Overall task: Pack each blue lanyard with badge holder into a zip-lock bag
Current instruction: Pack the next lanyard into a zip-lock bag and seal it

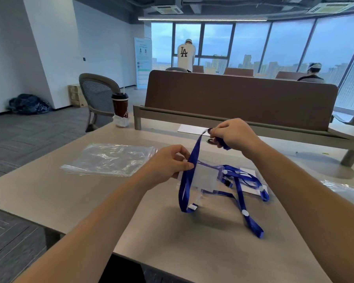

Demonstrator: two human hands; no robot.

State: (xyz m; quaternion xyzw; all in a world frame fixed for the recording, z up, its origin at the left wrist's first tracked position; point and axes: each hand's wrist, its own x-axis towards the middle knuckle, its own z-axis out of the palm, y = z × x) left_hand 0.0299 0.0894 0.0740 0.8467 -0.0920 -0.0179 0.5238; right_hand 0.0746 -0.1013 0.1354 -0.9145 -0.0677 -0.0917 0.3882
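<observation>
My right hand (232, 134) grips the clip end of a blue lanyard (189, 174), held up above the table. From there the strap runs down to my left hand (173, 162), which pinches it, then hangs in a loop ending at a white buckle. Its clear badge holder (204, 176) hangs just right of my left hand. Other blue lanyards (243, 188) with white buttons lie on the table beneath. A stack of clear zip-lock bags (110, 159) lies flat to the left.
A dark drink cup (120, 108) with a straw stands at the table's far left corner. White paper (191, 129) lies at the back by the brown divider (239, 99). More clear plastic (343, 187) shows at the right edge. Two people are by the far windows.
</observation>
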